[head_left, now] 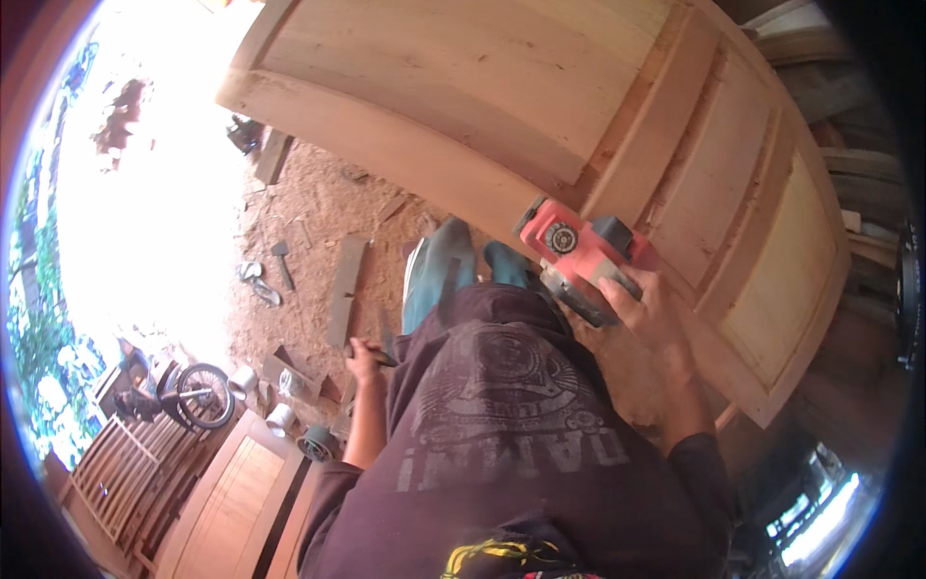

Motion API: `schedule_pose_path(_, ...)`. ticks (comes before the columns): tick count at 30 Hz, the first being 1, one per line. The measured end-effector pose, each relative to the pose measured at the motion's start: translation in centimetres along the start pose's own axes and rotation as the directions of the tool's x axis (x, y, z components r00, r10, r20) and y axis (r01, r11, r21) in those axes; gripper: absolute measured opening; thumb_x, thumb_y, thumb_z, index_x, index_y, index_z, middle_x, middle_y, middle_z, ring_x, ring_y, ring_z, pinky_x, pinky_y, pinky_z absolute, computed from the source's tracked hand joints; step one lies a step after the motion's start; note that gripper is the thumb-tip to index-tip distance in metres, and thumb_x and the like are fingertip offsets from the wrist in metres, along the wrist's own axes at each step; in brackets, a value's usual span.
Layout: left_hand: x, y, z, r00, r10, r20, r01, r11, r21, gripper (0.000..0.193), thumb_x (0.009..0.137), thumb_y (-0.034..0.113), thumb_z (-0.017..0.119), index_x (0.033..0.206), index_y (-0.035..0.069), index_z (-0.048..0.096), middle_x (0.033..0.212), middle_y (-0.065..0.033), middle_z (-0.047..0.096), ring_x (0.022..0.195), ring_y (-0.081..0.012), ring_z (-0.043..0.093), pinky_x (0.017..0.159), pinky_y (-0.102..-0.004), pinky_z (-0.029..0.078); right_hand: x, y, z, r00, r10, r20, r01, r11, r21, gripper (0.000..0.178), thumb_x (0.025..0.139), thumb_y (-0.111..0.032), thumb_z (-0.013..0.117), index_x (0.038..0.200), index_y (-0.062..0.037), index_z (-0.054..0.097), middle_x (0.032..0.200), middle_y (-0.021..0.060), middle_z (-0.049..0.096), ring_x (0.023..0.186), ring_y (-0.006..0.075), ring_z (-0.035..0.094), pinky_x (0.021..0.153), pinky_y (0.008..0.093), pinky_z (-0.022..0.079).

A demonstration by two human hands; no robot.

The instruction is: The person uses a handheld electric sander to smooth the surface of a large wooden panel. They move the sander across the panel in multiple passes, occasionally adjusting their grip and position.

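Observation:
My right hand (651,309) is wrapped round the rear handle of a red hand-held power tool (585,249) with a round dark dial and black and grey parts. The tool is at the near edge of a large panelled wooden door (424,72), in front of my legs; whether it touches the wood I cannot tell. My left hand (364,360) hangs low by my left side, fingers closed on a short dark object (384,358) whose kind does not show.
Wood shavings cover the ground. On it lie a plank (345,289), a hammer-like tool (281,261) and offcuts. Lower left are a wheel (204,396), a slatted wooden frame (121,473) and another panelled door (231,507). Timber (858,164) is stacked at right.

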State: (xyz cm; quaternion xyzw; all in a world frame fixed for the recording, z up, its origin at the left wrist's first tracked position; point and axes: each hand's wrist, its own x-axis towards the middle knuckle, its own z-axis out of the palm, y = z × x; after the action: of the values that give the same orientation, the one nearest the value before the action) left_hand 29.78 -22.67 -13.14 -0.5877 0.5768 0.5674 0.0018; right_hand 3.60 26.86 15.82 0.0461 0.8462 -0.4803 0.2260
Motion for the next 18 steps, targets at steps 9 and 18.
schedule_pose_path(9,-1.2,-6.8,2.0,0.950,-0.304,0.067,0.309,0.946,-0.096,0.045,0.111,0.043,0.058,0.113,0.001,0.072,0.089,-0.0101,0.074,0.081,-0.0219,0.071,0.074,-0.0370,0.057,7.8,-4.9,3.9,0.991,-0.125,0.038,0.125,0.992,-0.006,0.046,0.098,-0.041,0.069,0.104,0.0034,0.077,0.084,0.0224,0.075,0.082,0.0309,0.077,0.077,0.0427,0.057)
schedule_pose_path(18,9.2,7.2,0.5,0.993,-0.078,0.093,0.106,0.931,-0.349,0.036,0.111,0.040,0.062,0.110,0.005,0.068,0.089,-0.0070,0.072,0.086,-0.0216,0.072,0.076,-0.0392,0.060,16.0,-11.8,9.9,0.986,-0.108,0.129,0.115,0.992,-0.048,0.047,0.098,-0.042,0.069,0.098,0.0041,0.077,0.078,0.0232,0.073,0.075,0.0277,0.074,0.072,0.0421,0.055)
